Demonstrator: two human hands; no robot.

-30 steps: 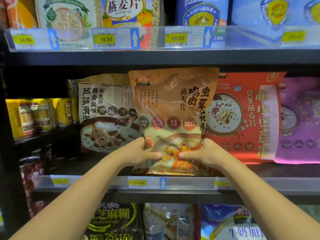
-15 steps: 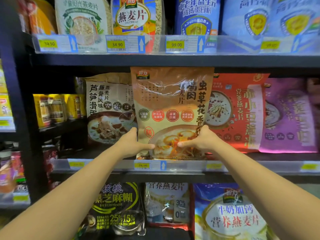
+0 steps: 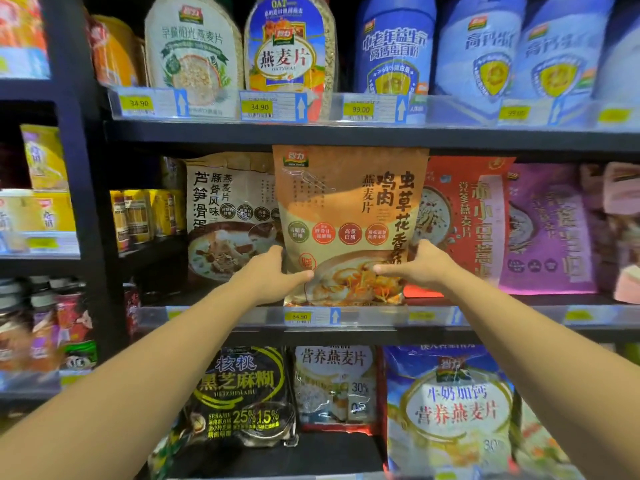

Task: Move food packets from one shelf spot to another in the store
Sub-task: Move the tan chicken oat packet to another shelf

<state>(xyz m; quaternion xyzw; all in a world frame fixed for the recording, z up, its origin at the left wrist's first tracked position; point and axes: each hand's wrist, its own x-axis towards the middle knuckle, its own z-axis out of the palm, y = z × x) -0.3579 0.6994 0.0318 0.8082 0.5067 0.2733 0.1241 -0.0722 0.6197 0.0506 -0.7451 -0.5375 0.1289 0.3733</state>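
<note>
An orange-brown oatmeal packet [image 3: 349,209] stands upright on the middle shelf [image 3: 519,315], between a beige packet [image 3: 228,216] on its left and a red packet [image 3: 467,216] on its right. My left hand [image 3: 273,275] grips its lower left edge, thumb across the front. My right hand [image 3: 419,268] grips its lower right edge the same way. The fingers behind the packet are hidden. Its bottom sits just behind the shelf's clear price rail.
A purple packet [image 3: 547,230] stands right of the red one. Oatmeal jars [image 3: 287,57] and blue tubs [image 3: 394,50] fill the upper shelf. Dark and blue bags [image 3: 242,393] lie on the lower shelf. A black upright post [image 3: 86,202] divides off the left bay of yellow boxes.
The packet has moved back and slightly up into the row, standing straighter between its neighbours. Both hands kept their grip on its lower corners. The view shifted down and left.
</note>
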